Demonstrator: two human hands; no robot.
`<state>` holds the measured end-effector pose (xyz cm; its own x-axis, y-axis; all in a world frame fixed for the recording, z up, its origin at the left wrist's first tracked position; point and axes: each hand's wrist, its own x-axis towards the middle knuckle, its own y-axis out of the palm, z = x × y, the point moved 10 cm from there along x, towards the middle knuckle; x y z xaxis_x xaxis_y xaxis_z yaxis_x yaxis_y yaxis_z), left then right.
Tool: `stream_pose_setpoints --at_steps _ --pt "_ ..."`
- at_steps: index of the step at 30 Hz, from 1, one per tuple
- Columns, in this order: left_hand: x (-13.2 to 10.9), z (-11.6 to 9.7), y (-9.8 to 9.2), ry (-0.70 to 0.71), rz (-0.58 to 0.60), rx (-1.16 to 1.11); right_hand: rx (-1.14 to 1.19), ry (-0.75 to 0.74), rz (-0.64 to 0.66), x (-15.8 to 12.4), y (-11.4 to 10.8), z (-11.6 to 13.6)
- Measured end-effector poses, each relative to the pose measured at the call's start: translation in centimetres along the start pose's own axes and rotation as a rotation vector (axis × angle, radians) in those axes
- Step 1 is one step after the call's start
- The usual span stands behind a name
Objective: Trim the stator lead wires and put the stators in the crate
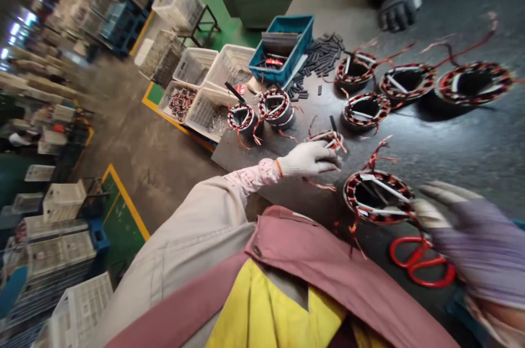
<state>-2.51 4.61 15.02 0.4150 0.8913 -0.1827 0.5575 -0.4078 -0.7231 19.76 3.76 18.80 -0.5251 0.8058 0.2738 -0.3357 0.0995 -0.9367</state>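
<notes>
Your left grip (pixel 305 159), white-gloved, pinches a stator (pixel 330 140) at its wound rim, near the middle of the surface (pixel 451 140). Your right grip (pixel 463 233), purple-gloved, is spread, its fingers (pixel 435 195) just beside a second stator (pixel 378 196) and above one pair of red scissors (pixel 422 263). Eight stators stand on the surface in all, trailing red leads, with open room between them toward the right. A co-worker's gloved hand (pixel 397 9) rests at the far edge. Off the left edge stand four white crates (pixel 194 66), one holding red-wired coils (pixel 178 103). A blue crate (pixel 283 47) holds dark metal and red wire, beside a pile of black wedges (pixel 322 55).
</notes>
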Motion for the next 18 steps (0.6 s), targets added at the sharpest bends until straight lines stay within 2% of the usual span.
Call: stream_pose_setpoints --at_steps 2,4,6,8,9,11,13,15,16,17,18 --pt "0.8 3.0 2.8 -0.092 0.049 0.179 -0.087 -0.156 -0.074 1.1 -0.2 3.5" --pt "1.2 5.2 5.6 -0.186 0.123 0.304 -0.196 -0.304 -0.093 2.6 0.5 6.4" --pt "1.1 6.3 7.8 -0.237 0.188 0.388 -0.248 -0.381 -0.038 4.0 2.2 7.4" --pt "0.6 6.2 9.3 -0.229 0.237 0.444 -0.128 -0.324 0.081 4.9 4.3 6.4" --pt "0.2 5.7 9.5 -0.210 0.232 0.459 0.001 -0.233 0.142 5.3 5.2 5.3" --pt "-0.5 3.9 8.3 -0.170 0.147 0.450 0.277 -0.006 0.229 5.3 6.6 2.7" --pt "-0.9 1.2 5.7 -0.119 0.001 0.391 0.494 0.235 0.255 4.6 6.9 0.4" --pt "-0.4 -2.4 3.4 -0.011 -0.089 0.333 0.575 0.395 0.235 3.7 5.9 -1.1" --pt "0.3 -4.4 2.8 0.067 -0.095 0.322 0.576 0.426 0.214 3.3 5.0 -1.5" --pt "1.2 -6.3 2.6 0.142 -0.075 0.326 0.537 0.391 0.194 3.1 3.9 -1.5" --pt "2.4 -7.8 2.8 0.189 -0.030 0.339 0.460 0.291 0.174 2.9 2.9 -0.9"
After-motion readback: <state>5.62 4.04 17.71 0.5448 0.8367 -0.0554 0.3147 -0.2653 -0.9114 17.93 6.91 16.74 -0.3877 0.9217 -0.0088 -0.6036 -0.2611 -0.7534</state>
